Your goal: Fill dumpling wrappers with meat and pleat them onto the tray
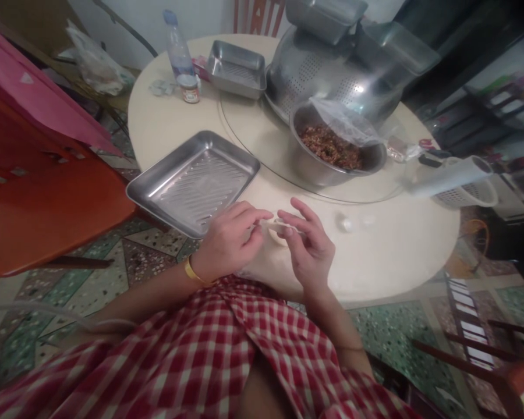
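Note:
My left hand (229,238) and my right hand (308,244) meet over the near edge of a round cream table (388,244). Both pinch a small pale dough wrapper (274,225) between their fingertips. The left hand wears a gold bangle at the wrist. A shallow steel tray (192,181) with a ribbed bottom lies just left of the hands, jutting over the table edge. Behind the hands stands a steel bowl (336,152) of reddish-brown minced filling, partly covered by clear plastic film.
Two small white dough pieces (346,223) lie right of my hands. Farther back are a perforated steel colander (332,75), more steel trays (236,68), a water bottle (177,49), a small jar (189,89). A white basket (463,186) sits right; an orange chair (48,209) stands left.

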The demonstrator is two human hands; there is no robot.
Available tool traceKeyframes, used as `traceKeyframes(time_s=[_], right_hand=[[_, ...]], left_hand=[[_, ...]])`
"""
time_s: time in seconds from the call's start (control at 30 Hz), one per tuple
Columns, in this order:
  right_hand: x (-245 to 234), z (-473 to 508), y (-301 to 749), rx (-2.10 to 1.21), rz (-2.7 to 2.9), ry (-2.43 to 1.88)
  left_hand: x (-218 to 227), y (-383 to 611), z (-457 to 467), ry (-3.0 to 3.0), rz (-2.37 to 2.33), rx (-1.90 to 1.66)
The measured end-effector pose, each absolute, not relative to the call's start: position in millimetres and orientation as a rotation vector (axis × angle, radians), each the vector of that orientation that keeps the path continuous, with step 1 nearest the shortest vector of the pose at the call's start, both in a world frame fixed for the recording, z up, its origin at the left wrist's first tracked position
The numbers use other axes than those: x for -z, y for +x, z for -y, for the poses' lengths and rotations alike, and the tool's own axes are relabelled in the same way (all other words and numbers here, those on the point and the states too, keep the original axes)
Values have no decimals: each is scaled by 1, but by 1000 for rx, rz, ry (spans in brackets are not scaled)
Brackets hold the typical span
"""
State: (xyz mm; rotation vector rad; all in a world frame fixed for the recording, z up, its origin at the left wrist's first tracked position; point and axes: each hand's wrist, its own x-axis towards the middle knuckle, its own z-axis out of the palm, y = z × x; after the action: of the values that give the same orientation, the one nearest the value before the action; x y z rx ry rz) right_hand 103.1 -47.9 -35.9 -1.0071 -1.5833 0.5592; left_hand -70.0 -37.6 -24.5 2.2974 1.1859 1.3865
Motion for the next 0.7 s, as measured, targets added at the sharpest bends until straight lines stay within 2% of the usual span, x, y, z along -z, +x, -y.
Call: traceKeyframes(time_s=[0.2, 0.33, 0.47, 0.63, 0.7], right_hand=[[34, 47, 107, -574, 1522, -1008], [35, 47, 113, -515, 1505, -1029], [38, 47, 119, -487, 1483, -1028], [41, 48, 121, -513, 1465, -1018], [41, 48, 120, -516, 1464, -1015]], left_hand=[[24, -81, 36, 2172, -1290, -1345], [27, -90, 29, 2187, -1340, -1137], [38, -95, 37, 2332, -1407, -696], [60, -91, 65, 2449, -1503, 144], [67, -93, 71, 2456, -1502, 281]])
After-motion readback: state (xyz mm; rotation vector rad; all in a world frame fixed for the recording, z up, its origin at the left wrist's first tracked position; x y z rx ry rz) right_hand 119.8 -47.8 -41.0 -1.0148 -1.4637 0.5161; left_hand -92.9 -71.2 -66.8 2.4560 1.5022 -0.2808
